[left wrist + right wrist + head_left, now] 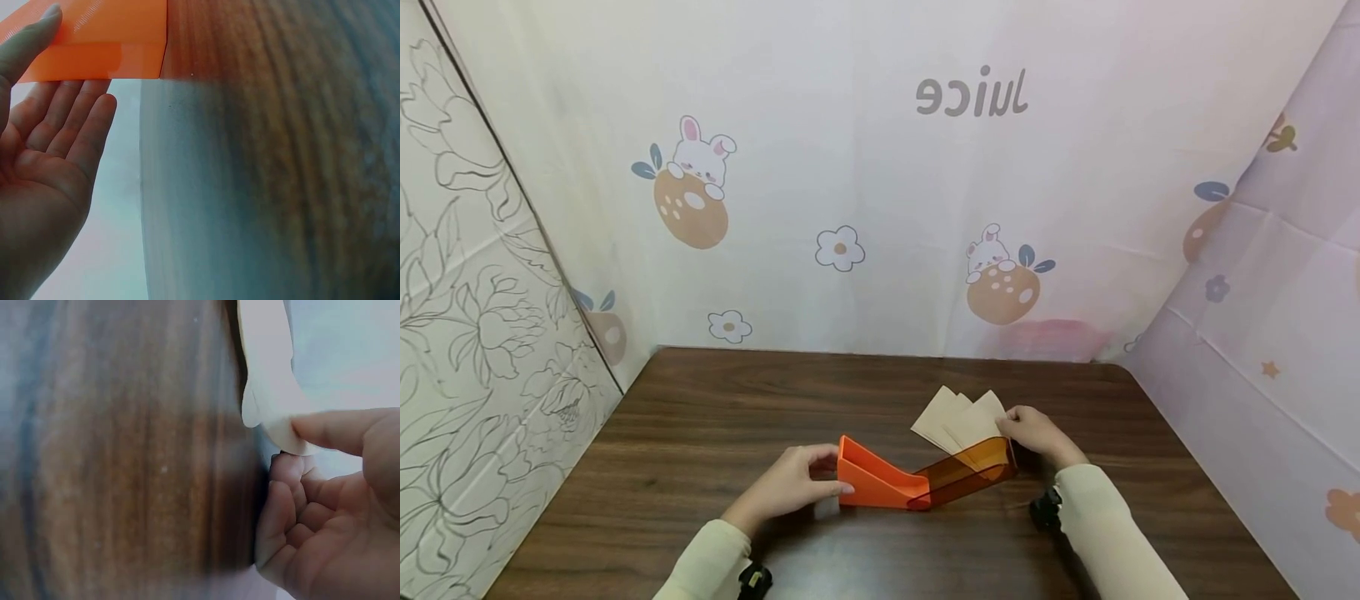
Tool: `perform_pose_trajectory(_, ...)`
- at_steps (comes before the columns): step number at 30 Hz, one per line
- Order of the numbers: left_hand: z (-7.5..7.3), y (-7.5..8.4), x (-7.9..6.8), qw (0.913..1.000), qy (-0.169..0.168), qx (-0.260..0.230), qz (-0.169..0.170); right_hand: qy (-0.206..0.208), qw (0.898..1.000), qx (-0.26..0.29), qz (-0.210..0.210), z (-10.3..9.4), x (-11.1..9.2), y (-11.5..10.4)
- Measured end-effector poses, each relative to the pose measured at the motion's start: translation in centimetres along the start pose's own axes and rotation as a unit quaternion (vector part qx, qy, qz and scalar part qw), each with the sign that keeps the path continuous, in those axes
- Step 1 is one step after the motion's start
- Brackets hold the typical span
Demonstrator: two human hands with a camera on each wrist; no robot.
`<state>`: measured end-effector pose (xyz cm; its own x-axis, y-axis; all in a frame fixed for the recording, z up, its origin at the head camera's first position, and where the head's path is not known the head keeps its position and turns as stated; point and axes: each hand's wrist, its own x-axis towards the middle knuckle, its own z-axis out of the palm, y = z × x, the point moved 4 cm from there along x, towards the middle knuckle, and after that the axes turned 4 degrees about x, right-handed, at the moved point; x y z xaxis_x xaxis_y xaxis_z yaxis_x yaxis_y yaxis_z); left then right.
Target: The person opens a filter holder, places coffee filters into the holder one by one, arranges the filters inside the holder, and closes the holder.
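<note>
An orange plastic holder (880, 487) with a sloping open top stands on the table, its amber see-through cover (962, 475) tilted out to the right. My left hand (788, 485) grips the holder's left end. In the left wrist view the thumb (39, 39) lies on one orange face, with the fingers behind it. Beige paper sheets (973, 421) are fanned out just behind the cover. My right hand (1037, 433) pinches the rightmost sheet at its corner. The right wrist view shows a rounded paper edge (275, 400) between thumb and fingertips.
The brown wood-grain table (737, 392) runs back to a printed curtain (850, 183). Side curtains hang at left and right. A black wrist strap device (1047, 508) sits under the right sleeve, and another (754, 579) by the left.
</note>
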<state>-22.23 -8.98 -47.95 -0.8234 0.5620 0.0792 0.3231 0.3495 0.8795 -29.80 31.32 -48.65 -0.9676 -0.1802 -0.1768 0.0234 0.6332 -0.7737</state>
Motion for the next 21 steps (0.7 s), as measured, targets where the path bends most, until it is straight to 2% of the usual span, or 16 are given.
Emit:
perform_pose_trajectory(3, 0.0, 0.2, 0.0, 1.0, 0.001, -0.002, 0.003, -0.004, 1.0, 0.03, -0.006, -0.2, 0.0, 0.1)
perform_pose_trajectory(18, 0.0, 0.0, 0.1, 1.0, 0.001, 0.002, 0.005, 0.004, 0.996, 0.09, 0.016, -1.4, -0.1, 1.4)
perform_pose_trajectory(21, -0.1, 0.1, 0.1, 1.0, 0.0, 0.0, 0.006, 0.012, 0.995, 0.095, 0.006, -1.9, -0.1, 1.1)
